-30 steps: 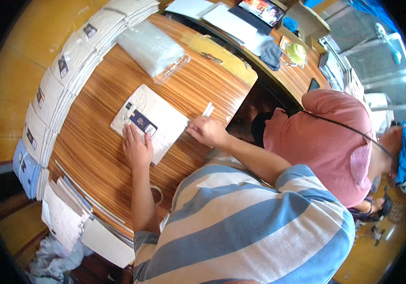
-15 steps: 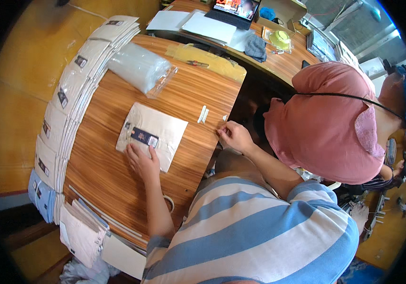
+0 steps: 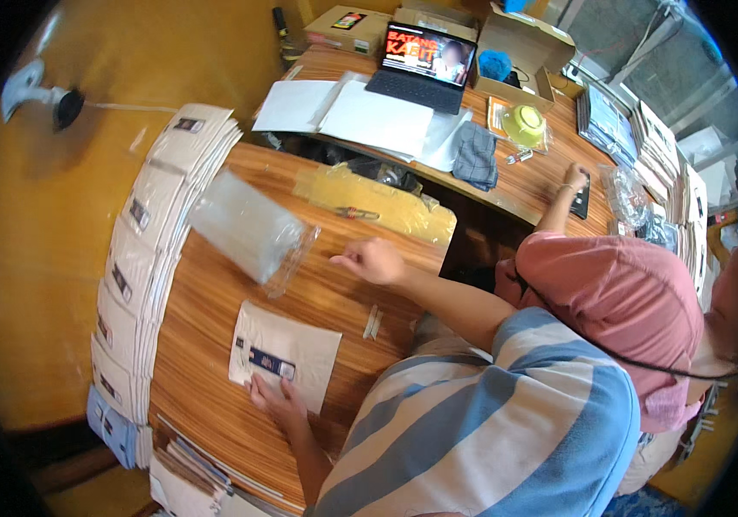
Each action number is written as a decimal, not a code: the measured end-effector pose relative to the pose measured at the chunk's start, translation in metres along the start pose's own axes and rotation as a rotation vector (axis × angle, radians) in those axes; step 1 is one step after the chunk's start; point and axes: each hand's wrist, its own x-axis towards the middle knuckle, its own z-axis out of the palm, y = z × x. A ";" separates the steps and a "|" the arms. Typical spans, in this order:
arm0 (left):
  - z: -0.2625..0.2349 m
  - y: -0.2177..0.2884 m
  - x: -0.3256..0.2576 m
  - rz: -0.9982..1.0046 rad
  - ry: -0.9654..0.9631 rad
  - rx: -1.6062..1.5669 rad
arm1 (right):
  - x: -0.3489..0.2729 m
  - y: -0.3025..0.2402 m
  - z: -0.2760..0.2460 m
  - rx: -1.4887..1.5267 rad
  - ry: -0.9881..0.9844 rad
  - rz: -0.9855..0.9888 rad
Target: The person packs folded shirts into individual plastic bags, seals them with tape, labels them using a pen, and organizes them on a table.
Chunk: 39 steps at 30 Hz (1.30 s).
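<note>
Pressing left hand (image 3: 276,398) flat on cream packet (image 3: 285,352) lying on wooden table (image 3: 214,302); reaching right hand (image 3: 375,259), fingers loosely curled, toward clear bag stack (image 3: 247,227).

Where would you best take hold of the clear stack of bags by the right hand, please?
Probably at its near end: the stack of bags lies tilted toward the right hand, and its loose wrap flares open there. Coming from the right seems best, since envelopes crowd its left.
</note>
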 end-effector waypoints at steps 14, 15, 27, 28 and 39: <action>0.010 -0.008 0.005 -0.045 -0.057 0.051 | 0.226 0.155 -0.301 -0.013 1.205 0.329; 0.017 -0.011 0.016 -0.006 -0.048 -0.013 | 0.225 0.213 -0.360 -0.232 1.420 0.255; 0.010 -0.002 0.014 -0.104 -0.066 -0.017 | 0.180 0.316 -0.369 -1.005 0.004 0.898; 0.009 0.000 0.016 -0.095 -0.065 -0.008 | 0.177 0.315 -0.365 -1.024 -0.012 0.927; 0.014 0.004 0.018 -0.176 -0.081 -0.031 | 0.174 0.361 -0.401 -1.078 -0.304 0.475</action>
